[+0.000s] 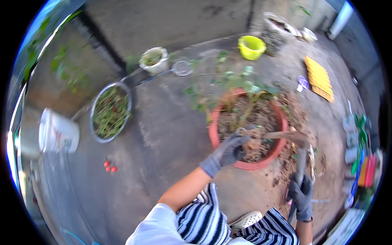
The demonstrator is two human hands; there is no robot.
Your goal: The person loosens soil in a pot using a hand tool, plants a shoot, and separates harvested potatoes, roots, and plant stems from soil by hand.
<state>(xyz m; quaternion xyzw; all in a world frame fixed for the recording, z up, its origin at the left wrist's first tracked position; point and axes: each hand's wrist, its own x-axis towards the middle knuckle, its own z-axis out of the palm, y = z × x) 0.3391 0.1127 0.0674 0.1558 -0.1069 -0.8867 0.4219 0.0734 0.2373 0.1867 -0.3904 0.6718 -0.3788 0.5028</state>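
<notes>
My right hand (pixel 301 195), in a dark grey glove, is wrapped round the handle of a hoe (pixel 301 161). The hoe's brown head extends left over the rim of a round terracotta-coloured pot (pixel 215 136). My left hand (pixel 230 153), gloved too, is closed at a brown, root-like clump (pixel 254 141) above the soil, right by the tip of the hoe head. Its fingers are partly hidden and a little blurred. Leafy green plants (pixel 249 83) rise from the back of the pot.
Loose soil (pixel 292 110) is spilled right of the pot. Leftward lie a basin of cut greenery (pixel 109 114), a white bucket (pixel 59 131) and several red fruits (pixel 110 166). Behind are a yellow-green bucket (pixel 251 47) and a white planter (pixel 154 61); a yellow tray (pixel 319 79) lies at right.
</notes>
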